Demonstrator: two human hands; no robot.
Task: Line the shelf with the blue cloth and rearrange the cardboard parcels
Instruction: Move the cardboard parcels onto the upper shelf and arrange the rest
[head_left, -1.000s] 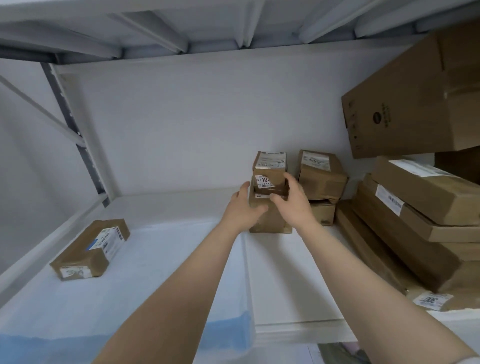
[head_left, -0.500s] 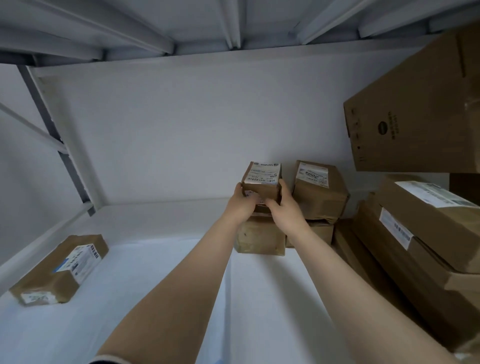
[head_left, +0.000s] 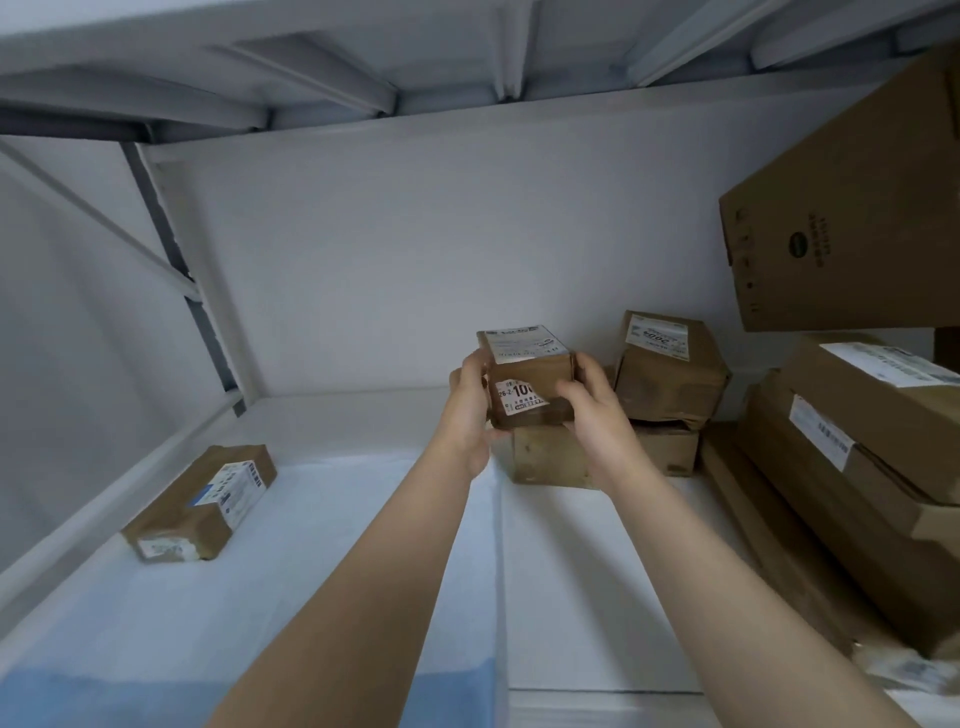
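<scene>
Nearest the person, at 7 o'clock, the blue cloth (head_left: 156, 691) covers the left half of the shelf (head_left: 597, 571). Its front edge shows clear blue, and the right half is still bare white board. A flat parcel (head_left: 202, 504) lies on the cloth at 9 o'clock with its long axis running from 7 towards 1 o'clock and its label facing up. Past the two forearms, at the centre of the view, the left hand (head_left: 467, 410) and right hand (head_left: 592, 415) clamp a small parcel (head_left: 524, 384) between them, fingers curled round its side faces. A second ago this parcel sat on the lower box (head_left: 550, 457) while the hands closed on it. Now it has come up and a little towards the person, though the gap beneath it is too thin to be sure of. That suggests the rearranging has begun, probably with a move onto the lined half at 9 o'clock. The small parcel is upright and slightly turned, with one label facing up and the "100" sticker facing 6 o'clock. It is close to a cube, so no long axis can be told. Just beside it at 2 o'clock stands a two-box stack (head_left: 670, 369) against the back wall. Long parcels (head_left: 857, 467) are piled at 3 o'clock, and a large carton (head_left: 841, 218) sits above them.
</scene>
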